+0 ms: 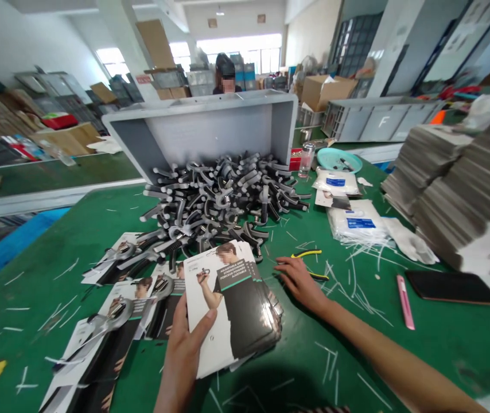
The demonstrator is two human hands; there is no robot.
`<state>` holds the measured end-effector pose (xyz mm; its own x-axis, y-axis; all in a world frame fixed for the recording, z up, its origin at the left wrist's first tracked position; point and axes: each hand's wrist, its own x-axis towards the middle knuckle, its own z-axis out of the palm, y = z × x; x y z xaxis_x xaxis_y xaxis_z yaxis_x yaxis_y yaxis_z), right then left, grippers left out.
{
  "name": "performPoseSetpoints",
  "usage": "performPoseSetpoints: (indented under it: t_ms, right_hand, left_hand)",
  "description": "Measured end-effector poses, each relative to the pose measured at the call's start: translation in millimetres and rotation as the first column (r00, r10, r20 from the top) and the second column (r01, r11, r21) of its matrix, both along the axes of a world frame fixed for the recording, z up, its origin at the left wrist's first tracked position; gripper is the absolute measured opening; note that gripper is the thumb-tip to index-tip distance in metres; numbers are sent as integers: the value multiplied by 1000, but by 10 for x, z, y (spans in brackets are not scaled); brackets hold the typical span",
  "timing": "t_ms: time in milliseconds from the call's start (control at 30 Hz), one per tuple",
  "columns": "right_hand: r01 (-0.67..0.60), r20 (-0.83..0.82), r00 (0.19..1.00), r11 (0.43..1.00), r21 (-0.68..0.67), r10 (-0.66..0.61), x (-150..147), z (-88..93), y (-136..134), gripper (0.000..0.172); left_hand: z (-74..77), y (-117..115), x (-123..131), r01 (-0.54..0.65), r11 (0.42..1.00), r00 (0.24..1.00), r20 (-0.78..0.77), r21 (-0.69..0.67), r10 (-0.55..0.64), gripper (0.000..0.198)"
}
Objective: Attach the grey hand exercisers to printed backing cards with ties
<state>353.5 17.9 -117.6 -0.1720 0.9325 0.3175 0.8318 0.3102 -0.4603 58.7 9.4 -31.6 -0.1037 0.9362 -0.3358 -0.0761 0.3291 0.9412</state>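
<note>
And here are two bare hands: on the left hand [181, 351], a sturdy thumb [204, 326] with a rounded tip; on the right hand [303, 287], slim, tapering fingers [287, 269]. Back from those fingertips, past a narrow wrist [326, 308], comes a long, smooth, bare forearm [378, 347], broadening farther from the fingers. Nail detail's too blurred to call!

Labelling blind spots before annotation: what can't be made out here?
1. Head view, left hand: fingertips of its grip, hidden behind the card stack.
2. Head view, yellow-and-black-handled tool: the rest of it, behind the right hand.
3. Head view, pile of handles: full count, since they cover one another.
4. Head view, lower-left card: cut off by the bottom edge.
5. Head view, co-worker: hands, behind the gray bin.
</note>
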Motion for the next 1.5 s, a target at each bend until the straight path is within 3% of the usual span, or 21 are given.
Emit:
performPoseSetpoints:
  t_ms: [167, 367, 500, 667, 833, 933, 1133, 1200, 1300, 1500]
  right_hand:
    - [-10, 36, 999, 997, -72, 13, 293, 97, 113, 22]
    - [-45, 165, 983, 969, -241, 87, -26, 98, 567, 16]
    - [24, 232, 971, 948, -317, 52, -22, 94, 749, 18]
    - [187, 330, 943, 892, -412, -45, 109, 110, 821, 27]
    - [183, 354, 935, 851, -492, 4, 25, 158, 911, 30]
    - [191, 369, 929, 854, -484, 2, 39, 264, 935, 30]
    - [212, 433, 901, 883, -419, -11, 122, 435, 714, 19]
    - [207, 469, 883, 894, -398, 5, 68, 421, 611, 13]
    - [178, 507, 860, 902, -393, 51, -34, 380, 536, 18]
    - [148, 531, 841, 897, -415, 107, -95, 395, 653, 18]
  left_hand:
    - [43, -5, 34, 19, 1000, 998, 61, -6, -19, 89]
    - [38, -6, 26, 5, 1000, 1000, 19, 28, -6, 84]
    - [-12, 10, 4, 17, 999, 996, 89, 44, -21, 87]
    - [-83, 19, -6, -3, 996, 999, 37, 93, -1, 81]
    - [-141, 36, -56, 41, 994, 999, 17, 101, -43, 80]
    - [-155, 80, -192, 82, 991, 996, -46, 101, -78, 72]
    - [-120, 126, -509, 30, 970, 976, -217, 239, 24, 49]
    - [-119, 131, -526, 76, 975, 977, -209, 209, -31, 46]
    - [-137, 156, -497, 127, 978, 977, -192, 163, -95, 45]
    - [-138, 197, -493, 148, 967, 954, -286, 208, -85, 41]
